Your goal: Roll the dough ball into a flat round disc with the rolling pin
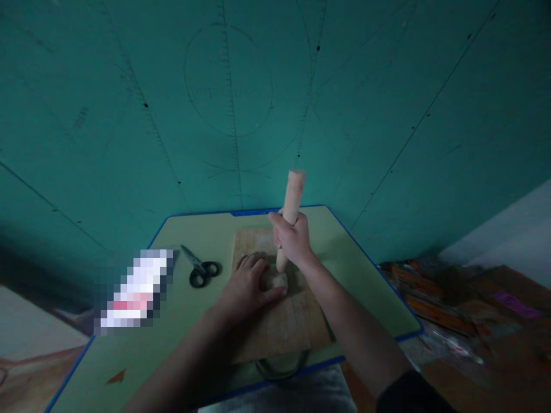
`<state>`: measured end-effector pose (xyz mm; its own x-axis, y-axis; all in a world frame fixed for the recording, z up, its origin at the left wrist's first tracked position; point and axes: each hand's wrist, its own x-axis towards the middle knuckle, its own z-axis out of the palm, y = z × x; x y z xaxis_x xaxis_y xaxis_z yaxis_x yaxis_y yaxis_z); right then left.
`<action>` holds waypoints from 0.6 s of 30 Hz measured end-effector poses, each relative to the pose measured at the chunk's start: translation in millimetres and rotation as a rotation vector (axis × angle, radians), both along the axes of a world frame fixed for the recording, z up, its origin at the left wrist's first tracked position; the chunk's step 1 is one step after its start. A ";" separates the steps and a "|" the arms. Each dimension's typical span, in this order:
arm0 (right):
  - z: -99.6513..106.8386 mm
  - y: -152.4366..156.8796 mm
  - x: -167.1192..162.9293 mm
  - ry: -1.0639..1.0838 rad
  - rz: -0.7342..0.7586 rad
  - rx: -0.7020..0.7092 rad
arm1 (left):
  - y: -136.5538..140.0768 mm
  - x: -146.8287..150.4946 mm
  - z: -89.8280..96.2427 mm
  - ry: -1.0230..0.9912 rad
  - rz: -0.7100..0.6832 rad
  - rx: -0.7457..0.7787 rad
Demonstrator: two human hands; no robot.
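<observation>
My right hand [295, 238] is wrapped round a wooden rolling pin [294, 192], held nearly upright. Its lower end comes down beside a pale, roundish flat piece [274, 280] whose material I cannot make out. Over the left part of that piece lies my left hand [252, 281], fingers curled round its far edge and thumb along its near edge. The piece rests on a wooden cutting board [279, 338], which lies on the table. To the left of the board are scissors [200, 267] with black handles, their blades pointing away.
The pale green table [361, 287] has a blue rim and touches a green wall [365, 115] marked with lines and circles. A pixelated white item [138, 287] lies at the table's left edge. Wrapped bundles [439, 315] are on the right. A dark handle [282, 370] shows below the board.
</observation>
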<state>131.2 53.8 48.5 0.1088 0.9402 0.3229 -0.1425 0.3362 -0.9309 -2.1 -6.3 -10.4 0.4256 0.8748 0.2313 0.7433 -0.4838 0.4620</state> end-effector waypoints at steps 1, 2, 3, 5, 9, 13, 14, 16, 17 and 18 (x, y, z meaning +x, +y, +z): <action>-1.8 2.0 -0.4 -0.008 -0.001 -0.006 | 0.3 0.1 -1.4 -0.004 0.005 0.005; -3.5 3.7 -0.7 -0.014 -0.002 -0.011 | 0.7 0.3 -2.5 -0.007 0.009 0.008; -5.0 5.1 -0.9 -0.015 -0.001 -0.016 | 0.9 0.5 -3.4 -0.009 0.013 0.012; -7.0 7.2 -0.9 -0.007 0.006 -0.030 | 1.2 1.1 -3.8 -0.016 0.019 0.015; -7.9 11.3 1.2 0.051 0.070 -0.042 | 0.5 3.3 0.8 -0.010 0.025 -0.004; -8.6 12.7 4.3 0.115 0.138 -0.036 | -1.5 5.9 7.7 0.023 0.034 0.011; -9.1 11.1 4.5 0.137 0.139 -0.036 | -1.7 5.9 8.6 0.032 0.039 0.009; -10.4 5.3 3.6 0.146 0.123 -0.028 | -0.9 4.1 8.7 0.043 0.038 -0.005; -10.7 1.7 2.6 0.119 0.113 -0.012 | 0.1 1.9 8.1 0.049 0.027 -0.016; -10.4 -1.9 1.7 0.068 0.117 0.009 | 1.5 -1.1 7.3 0.056 0.009 -0.027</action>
